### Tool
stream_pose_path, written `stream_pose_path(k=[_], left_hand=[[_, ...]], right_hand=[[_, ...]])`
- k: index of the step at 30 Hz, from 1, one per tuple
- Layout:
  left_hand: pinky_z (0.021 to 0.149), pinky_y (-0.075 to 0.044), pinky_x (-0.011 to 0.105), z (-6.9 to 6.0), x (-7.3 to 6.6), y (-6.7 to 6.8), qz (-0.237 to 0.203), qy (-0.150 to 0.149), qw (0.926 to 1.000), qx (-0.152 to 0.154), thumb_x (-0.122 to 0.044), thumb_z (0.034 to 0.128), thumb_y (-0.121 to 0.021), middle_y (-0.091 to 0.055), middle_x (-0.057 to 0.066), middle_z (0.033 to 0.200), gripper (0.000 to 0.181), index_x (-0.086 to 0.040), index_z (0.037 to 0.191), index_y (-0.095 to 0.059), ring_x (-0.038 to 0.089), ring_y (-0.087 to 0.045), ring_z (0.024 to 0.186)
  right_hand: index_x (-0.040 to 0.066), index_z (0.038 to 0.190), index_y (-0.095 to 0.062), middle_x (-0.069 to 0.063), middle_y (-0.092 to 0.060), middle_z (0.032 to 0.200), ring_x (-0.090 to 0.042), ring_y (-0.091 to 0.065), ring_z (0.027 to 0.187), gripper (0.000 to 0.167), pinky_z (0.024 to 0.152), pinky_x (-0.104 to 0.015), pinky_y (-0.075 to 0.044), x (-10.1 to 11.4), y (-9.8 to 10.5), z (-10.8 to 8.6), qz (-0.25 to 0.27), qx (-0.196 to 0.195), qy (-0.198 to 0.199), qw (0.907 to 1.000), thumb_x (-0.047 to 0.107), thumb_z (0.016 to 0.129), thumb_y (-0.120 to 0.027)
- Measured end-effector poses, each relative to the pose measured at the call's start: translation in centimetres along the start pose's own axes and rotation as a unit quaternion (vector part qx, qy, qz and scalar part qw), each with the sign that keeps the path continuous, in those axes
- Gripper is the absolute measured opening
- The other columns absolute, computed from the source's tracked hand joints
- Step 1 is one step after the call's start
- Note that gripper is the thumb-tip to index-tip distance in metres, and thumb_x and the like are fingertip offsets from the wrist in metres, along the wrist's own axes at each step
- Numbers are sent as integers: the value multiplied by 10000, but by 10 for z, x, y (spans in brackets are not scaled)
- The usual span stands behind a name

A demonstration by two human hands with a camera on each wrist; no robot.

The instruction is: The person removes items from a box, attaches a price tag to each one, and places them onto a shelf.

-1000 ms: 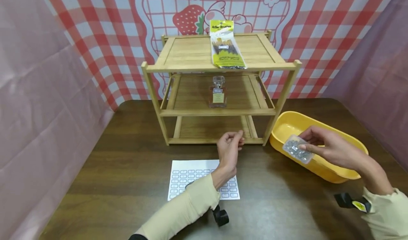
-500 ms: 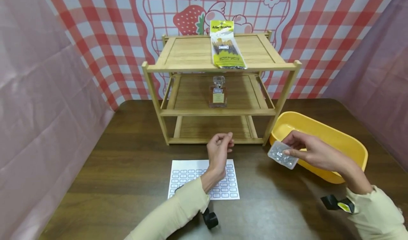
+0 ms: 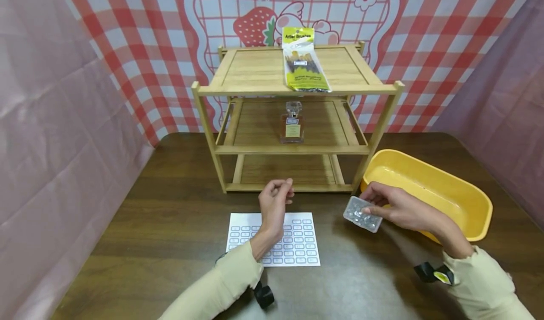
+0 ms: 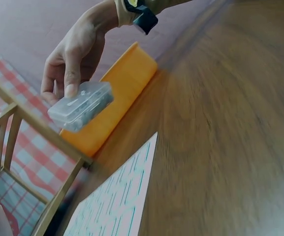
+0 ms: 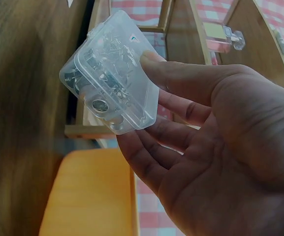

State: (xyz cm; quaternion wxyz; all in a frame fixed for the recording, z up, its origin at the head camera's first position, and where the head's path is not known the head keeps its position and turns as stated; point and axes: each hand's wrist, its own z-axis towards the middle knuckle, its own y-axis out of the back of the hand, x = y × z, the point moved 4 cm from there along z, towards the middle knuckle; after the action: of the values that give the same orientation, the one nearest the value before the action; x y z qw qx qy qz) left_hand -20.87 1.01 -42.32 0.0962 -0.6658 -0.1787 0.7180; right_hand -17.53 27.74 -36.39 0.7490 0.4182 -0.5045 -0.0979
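Observation:
My right hand (image 3: pixel 401 206) holds a small clear plastic box (image 3: pixel 362 214) between thumb and fingers, above the table near the yellow basin's left side. Small silvery metal pieces show through its walls in the right wrist view, where the box (image 5: pixel 114 73) is tilted. My left hand (image 3: pixel 273 206) hovers over the label sheet (image 3: pixel 297 249), its fingers curled and its thumb near the index finger. Whether it pinches something small is not visible. The sheet carries rows of blue-bordered labels; my left forearm covers part of it.
A three-tier wooden shelf (image 3: pixel 293 150) stands at the back. A pack of artist brushes (image 3: pixel 305 67) lies on its top tier, and a perfume bottle (image 3: pixel 292 126) stands on the middle one. The yellow basin (image 3: pixel 459 188) sits right of the shelf on the brown table (image 3: pixel 148 244).
My right hand has carried the clear box leftward, from over the basin to beside it. My left hand has drifted left, away from the shelf's right side.

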Motion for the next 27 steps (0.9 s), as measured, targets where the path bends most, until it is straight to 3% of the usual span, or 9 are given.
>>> stream_pose_path(k=[9,13,19,27], left_hand=[[716,-522,273,2,-8,18,-42,7,9999,-113,-98,977,-677,-675,62,852,74,-41,947,-640,209,-621,807],[719,-524,278,2,-11,22,-17,-25,9999,-123,-96,976,-678,-674,38,836,68,-43,950,-644,198,-621,800],[718,-531,283,5,-15,33,149,-56,9998,-125,-99,974,-684,-691,102,856,65,-56,934,-654,202,-629,803],[721,-534,286,8,-21,50,412,-149,9988,-219,-94,972,-685,-691,107,850,68,-54,922,-661,221,-633,815]], right_hand=[[51,1072,-666,42,-675,951,-102,-645,882,110,759,-277,-562,-3,-13,8,-27,338,-25,9994,73,977,-715],[43,1088,-662,29,-675,964,-122,-645,900,125,779,-289,-567,-6,-19,13,15,543,-218,9983,95,985,-710],[29,1112,-667,18,-660,955,-140,-619,875,156,755,-294,-558,-10,-26,20,57,793,-527,9954,119,991,-706],[37,1127,-686,30,-668,964,-128,-612,868,153,754,-301,-552,-13,-31,26,-40,903,-384,9952,111,994,-698]])
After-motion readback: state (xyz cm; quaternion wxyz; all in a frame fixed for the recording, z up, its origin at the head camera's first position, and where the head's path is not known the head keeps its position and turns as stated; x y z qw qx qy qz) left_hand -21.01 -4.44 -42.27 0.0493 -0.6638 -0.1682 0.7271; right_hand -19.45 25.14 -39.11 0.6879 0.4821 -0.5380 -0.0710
